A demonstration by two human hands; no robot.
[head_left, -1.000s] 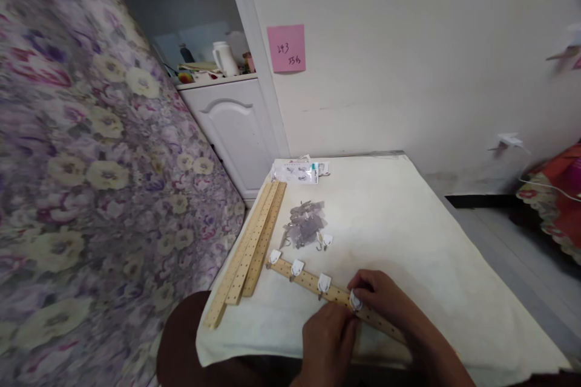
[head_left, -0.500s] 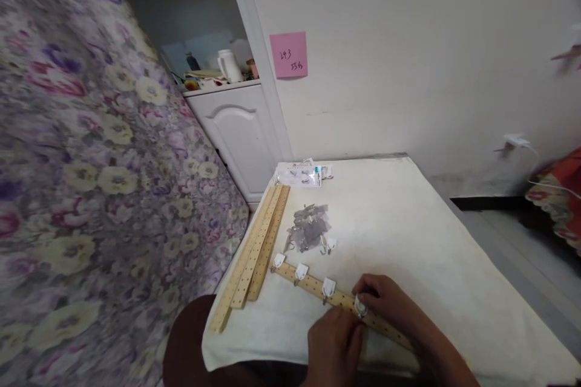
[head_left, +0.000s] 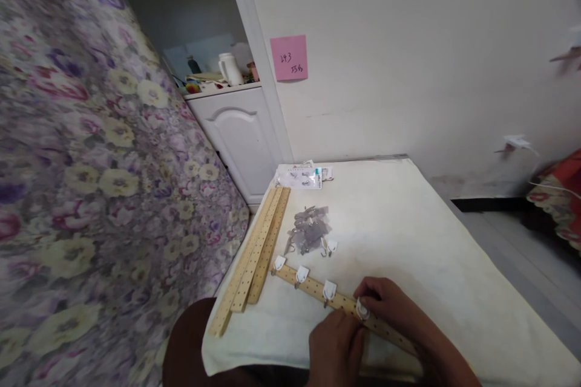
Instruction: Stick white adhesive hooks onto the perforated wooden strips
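"Where to look first?"
"At the right hand (head_left: 385, 299), with thumb and fingers closed on a white hook (head_left: 362, 309), set on the perforated wooden strip (head_left: 314, 288)."
"And where to find that strip?"
"Slanting across the near part of the cloth-covered tabletop (head_left: 399, 217), partly covered at the right by that same hand and forearm."
"Anything to tell of the left hand (head_left: 336, 341)?"
"Resting at the near edge of the strip, just beside the hook, with fingers curled. Impossible to tell whether the grip is clamped on wood or merely touching."
"And farther along?"
"Bearing three more white hooks (head_left: 330, 289), spaced out toward the strip's left end."
"Anything nearby?"
"Yes: just beyond the strip, a loose hook (head_left: 333, 247) beside a heap of greyish pieces (head_left: 312, 231), too small to sort. To the left, longer wooden bars (head_left: 258, 254), lying together; beyond these, flat packaging (head_left: 297, 178)."
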